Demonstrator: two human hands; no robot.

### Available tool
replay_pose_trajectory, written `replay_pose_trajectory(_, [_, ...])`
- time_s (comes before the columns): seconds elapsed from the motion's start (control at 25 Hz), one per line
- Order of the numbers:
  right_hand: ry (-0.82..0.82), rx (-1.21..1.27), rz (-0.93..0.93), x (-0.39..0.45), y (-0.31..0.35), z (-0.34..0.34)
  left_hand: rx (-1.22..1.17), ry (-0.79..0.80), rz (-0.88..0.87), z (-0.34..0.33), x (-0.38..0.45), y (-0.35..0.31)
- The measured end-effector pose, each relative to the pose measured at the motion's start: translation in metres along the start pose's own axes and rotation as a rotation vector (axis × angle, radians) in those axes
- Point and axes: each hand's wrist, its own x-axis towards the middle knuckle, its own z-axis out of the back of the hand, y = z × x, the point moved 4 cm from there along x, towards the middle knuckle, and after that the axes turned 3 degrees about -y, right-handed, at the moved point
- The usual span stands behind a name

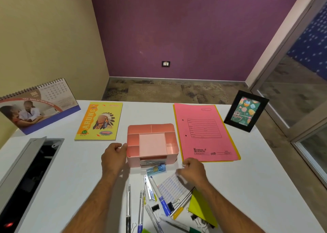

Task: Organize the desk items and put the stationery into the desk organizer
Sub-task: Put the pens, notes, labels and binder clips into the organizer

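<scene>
A pink desk organizer with several compartments stands mid-desk, its front drawer slot showing metal clips. My left hand grips its left wall. My right hand hovers to its right front, fingers pinched on the top edge of a small white printed pad. In front lie a blue transparent stapler, several pens, a blue marker, a green marker, black binder clips and yellow-green sticky notes.
A yellow notebook lies left of the organizer, a pink file folder on its right. A desk calendar stands far left, a black photo frame far right. An open cable tray sits at the desk's left edge.
</scene>
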Motion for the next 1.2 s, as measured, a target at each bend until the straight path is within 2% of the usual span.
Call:
replay_pose_trajectory(0.08, [0.111, -0.315, 0.004, -0.014, -0.008, -0.013, -0.041, -0.051, 0.003, 0.008, -0.007, 0.003])
replay_pose_trajectory(0.16, [0.114, -0.477, 0.035, -0.022, -0.009, -0.022, -0.05, -0.053, -0.042, 0.012, -0.016, 0.004])
replay_pose_trajectory(0.32, [0.062, -0.446, -0.033, -0.023, -0.012, -0.024, -0.03, 0.066, -0.173, 0.006, -0.033, 0.005])
replay_pose_trajectory(0.44, [0.0, -0.463, -0.007, -0.032, -0.009, -0.02, -0.08, 0.155, -0.194, -0.001, -0.05, 0.004])
replay_pose_trajectory(0.52, [-0.037, -0.254, 0.009, -0.038, -0.009, -0.016, -0.102, 0.217, -0.197, -0.006, -0.061, 0.004])
replay_pose_trajectory(0.64, [-0.027, 0.301, -0.067, -0.04, -0.02, -0.011, -0.109, 0.34, -0.213, -0.013, -0.071, 0.003])
replay_pose_trajectory(0.72, [0.044, 0.68, -0.105, -0.042, -0.02, -0.005, -0.138, 0.44, -0.176, -0.018, -0.078, 0.001])
replay_pose_trajectory(0.8, [0.175, 0.956, -0.107, -0.049, -0.011, 0.002, -0.201, 0.526, -0.122, -0.023, -0.084, -0.001])
replay_pose_trajectory(0.96, [0.277, 1.059, -0.062, -0.053, 0.006, 0.009, -0.286, 0.604, -0.145, -0.03, -0.095, -0.019])
replay_pose_trajectory(1.12, [0.217, 0.963, 0.018, -0.046, 0.011, 0.017, -0.363, 0.543, -0.189, -0.025, -0.088, -0.037])
replay_pose_trajectory(1.2, [0.206, 0.942, 0.038, -0.043, 0.01, 0.022, -0.351, 0.584, -0.22, -0.025, -0.085, -0.045])
